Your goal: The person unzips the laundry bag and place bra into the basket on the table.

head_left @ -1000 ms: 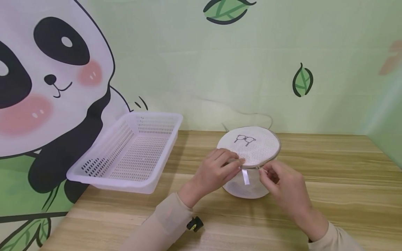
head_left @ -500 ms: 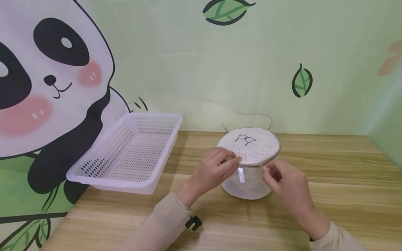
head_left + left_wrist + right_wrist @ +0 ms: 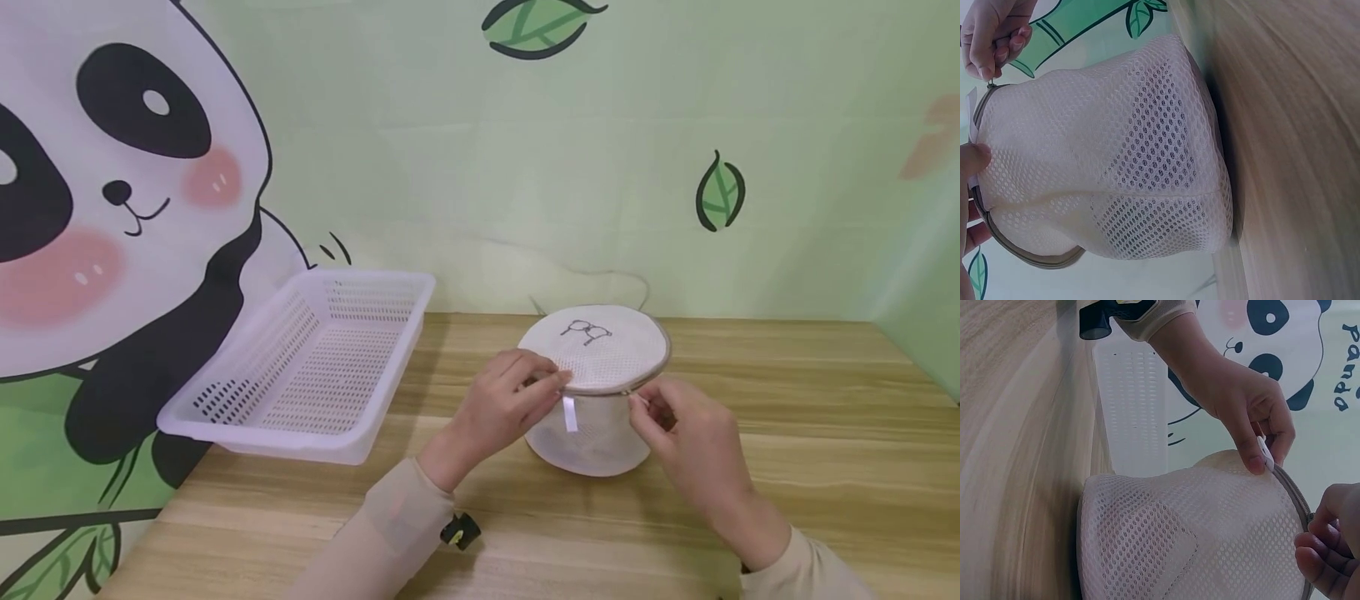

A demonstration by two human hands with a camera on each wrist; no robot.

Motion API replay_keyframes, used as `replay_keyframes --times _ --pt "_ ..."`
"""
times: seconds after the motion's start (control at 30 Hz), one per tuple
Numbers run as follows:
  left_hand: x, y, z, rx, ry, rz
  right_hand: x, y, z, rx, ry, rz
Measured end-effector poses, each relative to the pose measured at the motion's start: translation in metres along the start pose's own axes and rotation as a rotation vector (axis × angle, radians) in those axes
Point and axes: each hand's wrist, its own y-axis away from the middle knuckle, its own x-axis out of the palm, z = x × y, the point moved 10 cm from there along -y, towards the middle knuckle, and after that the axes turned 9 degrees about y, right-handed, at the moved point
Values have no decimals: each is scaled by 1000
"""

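A white mesh laundry bag (image 3: 592,433) stands upright on the wooden table, its round top (image 3: 622,354) printed with a small pair of glasses. A grey-brown zipper (image 3: 1294,494) runs around the top edge. My left hand (image 3: 510,400) pinches the front left of this edge, between thumb and fingers, beside a white fabric tag (image 3: 571,414). At the front right, my right hand (image 3: 693,442) pinches the zipper pull (image 3: 991,83); the thumb and forefinger mostly cover it. In the left wrist view, something darker shows through the mesh wall (image 3: 1160,131).
A white perforated plastic basket (image 3: 360,425) sits left of the bag on the table (image 3: 825,467). A green wall (image 3: 420,192) with a panda drawing rises behind. A black strap piece (image 3: 460,531) is at the left sleeve.
My right hand has shifted slightly rightward along the zipper with the pull. The left hand and the white tag have moved a little to the left. The basket stays put.
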Motion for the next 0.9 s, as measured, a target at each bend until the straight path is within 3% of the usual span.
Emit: replay_keyframes --times 0.33,0.57,0.9 --pt "-1 0 4 -15 35 -12 -2 -2 0 -5 -5 -20" --pt "-2 0 10 -64 118 -15 -3 -2 -2 -13 -2 -26" --pt "-3 2 13 -74 136 -9 -4 -3 -5 12 0 -20"
